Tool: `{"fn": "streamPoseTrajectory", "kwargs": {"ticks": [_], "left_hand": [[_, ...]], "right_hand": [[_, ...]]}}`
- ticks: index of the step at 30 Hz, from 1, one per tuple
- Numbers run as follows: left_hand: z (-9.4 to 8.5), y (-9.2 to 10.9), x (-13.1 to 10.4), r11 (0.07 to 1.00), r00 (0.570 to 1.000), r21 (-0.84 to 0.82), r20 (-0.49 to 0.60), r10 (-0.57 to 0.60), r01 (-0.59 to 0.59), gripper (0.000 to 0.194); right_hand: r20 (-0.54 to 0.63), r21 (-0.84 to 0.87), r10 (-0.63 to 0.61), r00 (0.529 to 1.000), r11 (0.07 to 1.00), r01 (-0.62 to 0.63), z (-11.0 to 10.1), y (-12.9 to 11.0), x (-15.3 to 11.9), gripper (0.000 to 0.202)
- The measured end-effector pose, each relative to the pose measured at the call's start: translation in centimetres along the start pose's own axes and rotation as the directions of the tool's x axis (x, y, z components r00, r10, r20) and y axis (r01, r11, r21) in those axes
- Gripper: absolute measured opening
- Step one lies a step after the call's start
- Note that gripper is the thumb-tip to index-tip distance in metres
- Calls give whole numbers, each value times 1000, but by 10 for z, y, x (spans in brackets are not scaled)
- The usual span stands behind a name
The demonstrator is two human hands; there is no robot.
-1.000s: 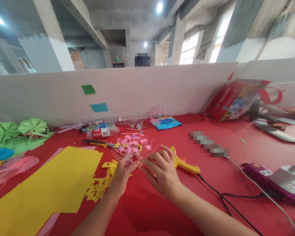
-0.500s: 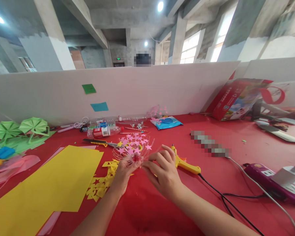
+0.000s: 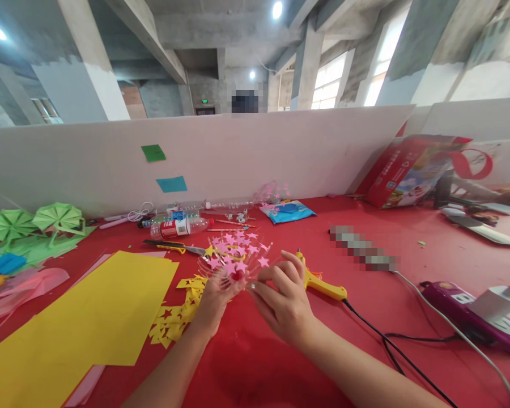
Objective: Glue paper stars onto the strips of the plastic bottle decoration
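A clear plastic piece cut into thin strands (image 3: 233,256), with pink paper stars and a red cap at its base, is held in my left hand (image 3: 215,297). The fingers of that hand close round the capped end. Just to the right, my right hand (image 3: 284,297) pinches at thumb and forefinger; something small and pale shows at the tips, too small to name. One yellow star sits among the pink ones. Scissors (image 3: 191,248) lie partly behind the strands. A yellow glue gun (image 3: 325,286) rests right of my right hand.
Yellow sheets (image 3: 93,309) and star-punched yellow scraps (image 3: 170,323) lie on the left. Plastic bottles (image 3: 181,227) and a blue wipes pack (image 3: 289,212) are behind. A purple power strip (image 3: 467,317), cords and a red bag (image 3: 412,173) are on the right. Green paper umbrellas (image 3: 59,217) stand far left.
The starred strands have shifted slightly right and turned a little in my left hand. My right fingertips have moved slightly, and a small pale bit now shows at them.
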State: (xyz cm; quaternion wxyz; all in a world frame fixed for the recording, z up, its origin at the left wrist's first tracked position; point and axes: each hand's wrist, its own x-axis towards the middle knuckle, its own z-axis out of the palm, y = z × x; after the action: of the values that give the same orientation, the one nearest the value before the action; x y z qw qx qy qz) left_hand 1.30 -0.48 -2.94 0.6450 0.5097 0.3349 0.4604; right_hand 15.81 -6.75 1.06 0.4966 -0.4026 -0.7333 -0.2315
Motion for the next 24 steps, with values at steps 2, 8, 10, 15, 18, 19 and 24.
{"fn": "streamPoseTrajectory", "kwargs": {"ticks": [2, 8, 10, 15, 18, 19, 24], "left_hand": [[0, -2, 0, 999, 1000, 34, -16, 3, -2, 34], [0, -1, 1, 998, 1000, -60, -10, -2, 2, 39], [1, 1, 1, 995, 1000, -97, -11, -3, 2, 41], [2, 3, -1, 993, 999, -116, -45, -11, 6, 42], [2, 5, -2, 995, 1000, -102, -19, 0, -2, 35], [2, 6, -2, 995, 1000, -96, -15, 3, -5, 33], [0, 6, 0, 995, 999, -100, -47, -1, -4, 34]], "right_hand": [[-26, 2, -4, 1000, 1000, 5, 0, -1, 0, 16], [27, -20, 13, 1000, 1000, -13, 0, -4, 0, 12], [41, -28, 18, 999, 999, -17, 1, -3, -1, 10], [68, -27, 21, 997, 999, -19, 3, -1, -3, 9], [46, -24, 20, 999, 1000, -18, -1, -2, -2, 11], [33, -16, 19, 999, 1000, -18, -3, -2, -1, 13], [36, 91, 40, 999, 995, -43, -11, -1, 4, 23]]}}
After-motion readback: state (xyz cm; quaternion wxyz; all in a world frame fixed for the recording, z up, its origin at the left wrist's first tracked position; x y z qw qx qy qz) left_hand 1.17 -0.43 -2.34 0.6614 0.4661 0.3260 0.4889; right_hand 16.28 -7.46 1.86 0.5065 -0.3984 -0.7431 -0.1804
